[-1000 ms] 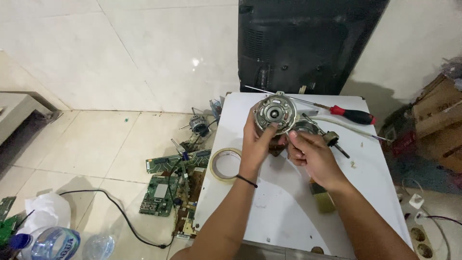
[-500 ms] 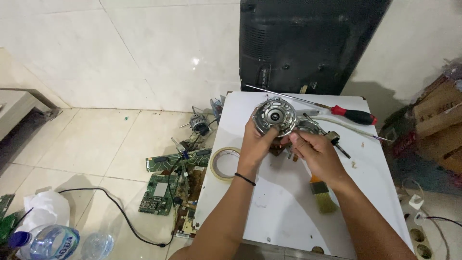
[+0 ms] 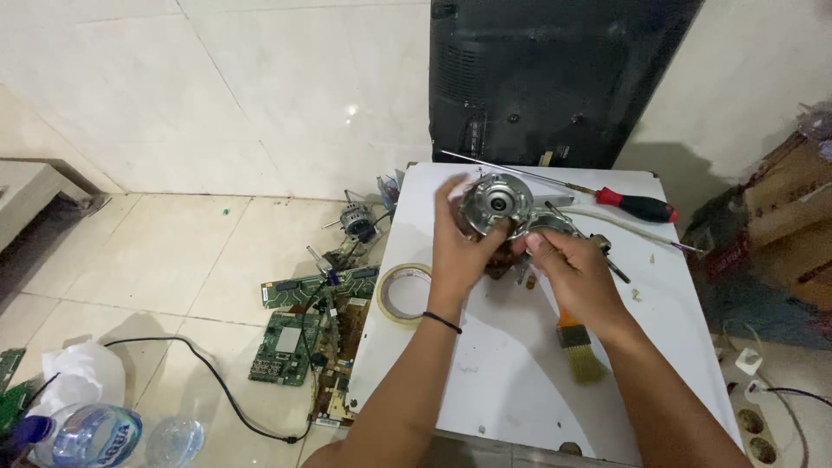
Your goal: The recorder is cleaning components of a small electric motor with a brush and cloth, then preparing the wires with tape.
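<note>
Single head camera, close, looking steeply down at white table (image 3: 520,381).

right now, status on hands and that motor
Left hand grips motor housing. Right hand at its lower edge. Brush, screwdriver lie nearby on the white table.

**Screen, Boxes and a Labelled Bottle Around My Table**

Straight ahead of me, beyond the white table (image 3: 520,381), a black flat screen (image 3: 555,78) leans against the wall with its vented back facing me. To my right, brown cardboard boxes (image 3: 793,217) are stacked near the wall. Low at my left, on the tiled floor, a clear plastic bottle (image 3: 87,436) lies with a blue-and-white label (image 3: 108,433) wrapped around it.
</note>
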